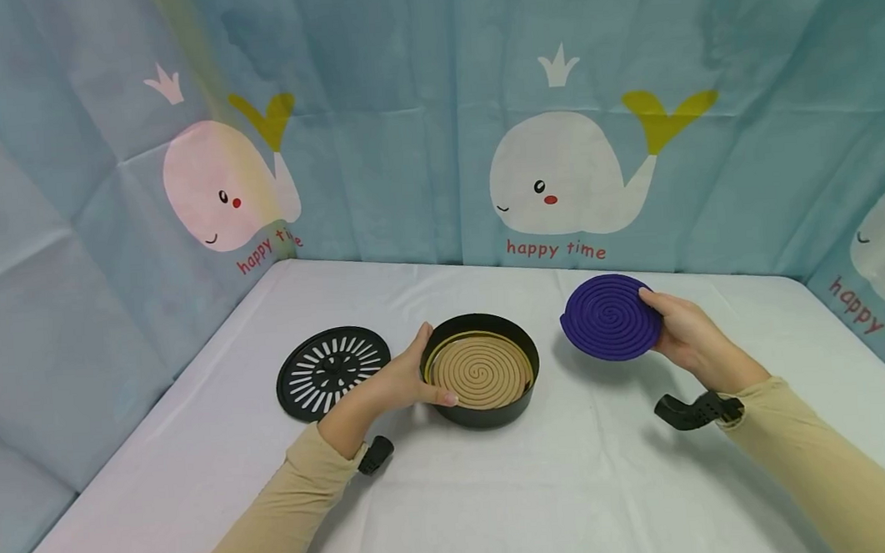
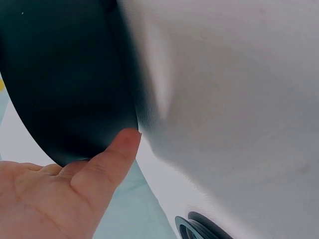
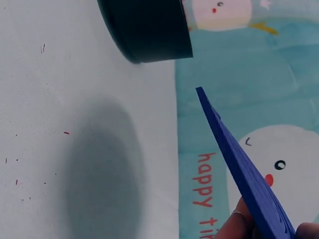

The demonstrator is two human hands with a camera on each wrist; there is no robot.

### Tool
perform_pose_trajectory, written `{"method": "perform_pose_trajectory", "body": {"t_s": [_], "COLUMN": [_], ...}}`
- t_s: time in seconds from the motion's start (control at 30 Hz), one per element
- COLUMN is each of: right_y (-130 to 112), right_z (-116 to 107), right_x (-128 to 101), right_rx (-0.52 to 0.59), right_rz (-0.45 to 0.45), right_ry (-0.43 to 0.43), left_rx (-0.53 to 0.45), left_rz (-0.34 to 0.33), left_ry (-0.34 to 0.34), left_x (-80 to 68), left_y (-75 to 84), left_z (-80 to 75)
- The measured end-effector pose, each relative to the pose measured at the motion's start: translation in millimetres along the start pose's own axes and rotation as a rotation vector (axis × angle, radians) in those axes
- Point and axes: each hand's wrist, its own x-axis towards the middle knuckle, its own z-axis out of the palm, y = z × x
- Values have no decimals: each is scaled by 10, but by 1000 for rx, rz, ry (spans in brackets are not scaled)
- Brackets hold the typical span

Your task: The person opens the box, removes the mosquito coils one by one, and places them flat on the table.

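My left hand (image 1: pixel 397 383) holds a round black tin (image 1: pixel 487 418) by its left side, thumb against the front wall and fingers round the back. In the left wrist view the thumb (image 2: pixel 112 159) presses the tin's dark outer wall (image 2: pixel 65 74). A tan mosquito coil (image 1: pixel 481 373) lies flat inside the tin, within a yellowish ring. To the right, my right hand (image 1: pixel 689 330) pinches a purple mosquito coil (image 1: pixel 611 318) at its right edge. That coil is raised and tilted, its shadow on the table below. The right wrist view shows it edge-on (image 3: pixel 234 159).
A black slotted lid (image 1: pixel 298 384) lies on the table left of the tin, partly behind my left forearm. White cloth (image 1: pixel 529 497) covers the table. Blue curtains with whale prints (image 1: pixel 421 161) stand along the back and sides. Black wrist mounts (image 1: pixel 693 414) sit on both sleeves.
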Motion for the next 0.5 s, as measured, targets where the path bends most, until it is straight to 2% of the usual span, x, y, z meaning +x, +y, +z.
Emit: {"method": "perform_pose_trajectory", "body": {"t_s": [0.17, 0.5], "right_y": [31, 87], "right_z": [2, 9], "right_x": [45, 128], "right_rx": [2, -7], "right_rz": [25, 43], "right_ry": [19, -16], "left_rx": [3, 1], "left_rz": [1, 8], "left_ry": [0, 2], "left_x": [-12, -20], "left_y": [16, 24], "left_z": [-2, -2]}}
